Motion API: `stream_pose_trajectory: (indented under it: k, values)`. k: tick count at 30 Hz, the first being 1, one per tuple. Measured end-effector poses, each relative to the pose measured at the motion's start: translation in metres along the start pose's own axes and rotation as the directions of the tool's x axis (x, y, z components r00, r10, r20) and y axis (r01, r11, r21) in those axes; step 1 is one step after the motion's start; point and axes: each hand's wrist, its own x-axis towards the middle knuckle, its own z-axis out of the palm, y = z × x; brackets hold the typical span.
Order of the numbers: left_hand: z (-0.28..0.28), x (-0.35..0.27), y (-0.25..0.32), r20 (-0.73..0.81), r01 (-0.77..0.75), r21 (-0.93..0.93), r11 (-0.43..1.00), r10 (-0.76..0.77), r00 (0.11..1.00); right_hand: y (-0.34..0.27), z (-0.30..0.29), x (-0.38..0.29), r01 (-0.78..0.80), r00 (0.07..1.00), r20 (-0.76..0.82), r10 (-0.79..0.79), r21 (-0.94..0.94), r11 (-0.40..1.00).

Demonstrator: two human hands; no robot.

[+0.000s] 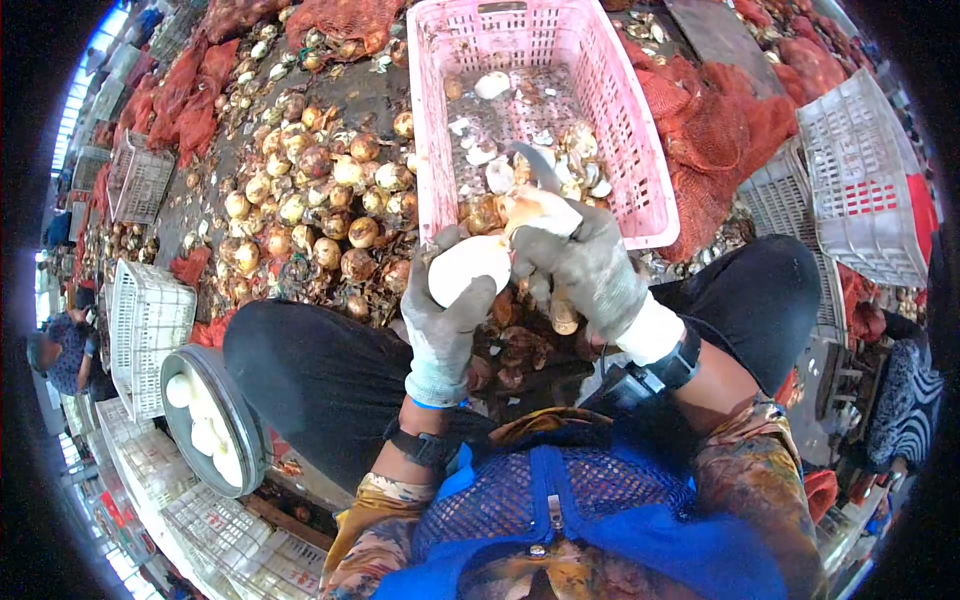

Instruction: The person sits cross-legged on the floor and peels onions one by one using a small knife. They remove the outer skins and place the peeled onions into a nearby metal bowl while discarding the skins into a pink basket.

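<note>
My gloved left hand (450, 315) grips a peeled white onion (469, 270) in front of the pink plastic crate's near edge (544, 244). Just right of it, my gloved right hand (581, 259) is closed round a knife. Its curved blade (538, 166) points up over the crate, and the end of the wooden handle (564, 313) pokes out below my fingers. A pale piece of onion peel (541, 208) sits against the right hand's thumb side. Onion scraps (589, 169) and a whitish onion piece (492, 85) lie inside the crate.
Unpeeled onions (330, 195) are heaped left of the crate. A round basin (259, 450) at my left knee holds several peeled onions (202, 420). Red mesh sacks (701, 142) lie to the right, near white crates (855, 172). Other people (64, 345) are at both sides.
</note>
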Motion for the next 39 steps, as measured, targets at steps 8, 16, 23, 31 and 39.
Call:
stream_pose_trajectory:
  k: [8, 16, 23, 31, 39]
  values:
    - [-0.018, 0.012, -0.023, 0.185, 0.189, -0.656, 0.730, -0.087, 0.979, 0.049, -0.032, 0.029, 0.241, 0.967, 0.006, -0.255, -0.344, 0.907]
    - [-0.012, 0.008, -0.013, 0.153, 0.110, -0.517, 0.849, -0.035, 0.988, 0.008, -0.031, 0.024, 0.160, 0.981, -0.056, -0.184, -0.293, 0.942]
    - [-0.005, 0.003, -0.007, 0.123, 0.009, -0.282, 0.959, 0.027, 0.992, 0.005, 0.004, 0.015, 0.165, 0.984, 0.066, -0.163, -0.040, 0.985]
    - [-0.011, 0.001, -0.017, 0.118, 0.095, -0.394, 0.914, -0.052, 0.992, 0.024, 0.003, 0.016, 0.405, 0.914, 0.057, -0.402, -0.054, 0.913]
    - [-0.015, 0.001, -0.009, 0.312, 0.279, -0.523, 0.805, -0.124, 0.942, 0.010, 0.003, 0.008, 0.207, 0.970, 0.095, -0.224, 0.162, 0.965]
